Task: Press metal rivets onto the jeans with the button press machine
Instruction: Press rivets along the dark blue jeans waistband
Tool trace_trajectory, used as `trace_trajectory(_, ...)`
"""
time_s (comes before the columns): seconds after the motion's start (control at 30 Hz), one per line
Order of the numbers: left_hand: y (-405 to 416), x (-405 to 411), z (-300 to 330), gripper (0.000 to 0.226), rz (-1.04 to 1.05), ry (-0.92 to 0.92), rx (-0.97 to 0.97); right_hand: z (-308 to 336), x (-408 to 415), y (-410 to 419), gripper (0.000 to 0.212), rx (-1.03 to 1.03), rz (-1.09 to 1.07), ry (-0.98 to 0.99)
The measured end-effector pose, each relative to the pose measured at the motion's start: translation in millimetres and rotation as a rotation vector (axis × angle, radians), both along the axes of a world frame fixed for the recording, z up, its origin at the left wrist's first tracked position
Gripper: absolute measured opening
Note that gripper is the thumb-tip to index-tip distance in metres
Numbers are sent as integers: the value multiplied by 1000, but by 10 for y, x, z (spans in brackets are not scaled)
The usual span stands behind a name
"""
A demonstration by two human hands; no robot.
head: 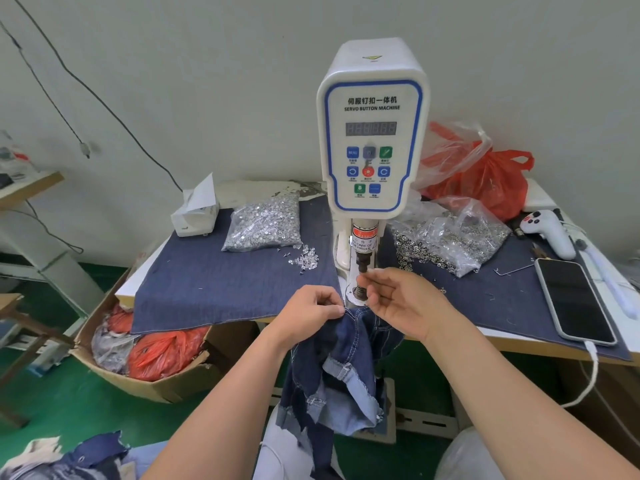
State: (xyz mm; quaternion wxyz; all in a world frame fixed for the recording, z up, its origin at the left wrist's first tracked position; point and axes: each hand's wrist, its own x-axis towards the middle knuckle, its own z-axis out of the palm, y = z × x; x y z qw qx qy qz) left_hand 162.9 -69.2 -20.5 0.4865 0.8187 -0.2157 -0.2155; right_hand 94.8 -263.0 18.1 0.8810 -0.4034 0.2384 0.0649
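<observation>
left hand point(313, 308) pinching, right hand point(398, 299) fingers loosely curled

— Smooth, glossy white plastic on the button machine point(372, 133), bare metal at the spring point(360, 289) below?

— Yes. Matt blue denim over the desk point(512, 337), frayed and rough-edged on the jeans point(343, 372).

— And the bags?

— Clear, crinkled plastic round the shiny metal rivets point(263, 223); thin red plastic on the bag point(491, 181) behind. Glossy black glass on the phone point(575, 303). Dull brown cardboard for the box point(145, 379).
</observation>
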Motion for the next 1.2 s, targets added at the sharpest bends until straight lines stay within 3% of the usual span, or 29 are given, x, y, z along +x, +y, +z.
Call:
trace_trajectory(0.07,10,-17,15,20,-4,31,-47,-32,-77,-71,18,-230,-3,-62)
trace_trajectory(0.17,58,-41,56,22,-14,95,-155,-97,-246,-138,16,-1078,75,-197)
trace_trajectory(0.2,64,-66,73,22,-26,107,-201,-125,-301,-147,15,-1277,168,-291)
trace_trajectory(0.27,62,-151,119,15,-69,128,-273,-209,-383,-165,22,-1480,358,-408)
trace_trajectory(0.37,39,-255,161,11,-139,125,-301,-243,-387,-271,20,-1476,473,-466)
trace_trajectory(0.5,72,-315,154,17,-190,210,-276,-219,-336,-464,26,-1230,658,-543)
trace_trajectory(0.63,28,-276,81,15,-114,45,-128,-261,-207,-587,20,-1191,553,-492)
trace_trajectory(0.7,2,-210,27,13,14,-157,-93,-294,-149,-624,19,-1259,491,-479)
trace_trajectory(0.8,94,49,-39,8,510,-500,48,-392,-117,-603,22,-1308,465,-487)
trace_trajectory(0.87,188,269,-51,9,684,-473,219,-441,-106,-586,23,-1328,472,-482)
trace_trajectory(0.93,212,449,-92,18,652,-418,368,-449,-92,-584,21,-1324,467,-477)
trace_trajectory(1.2,36,581,-123,15,646,-441,475,-459,-75,-618,16,-1287,422,-449)
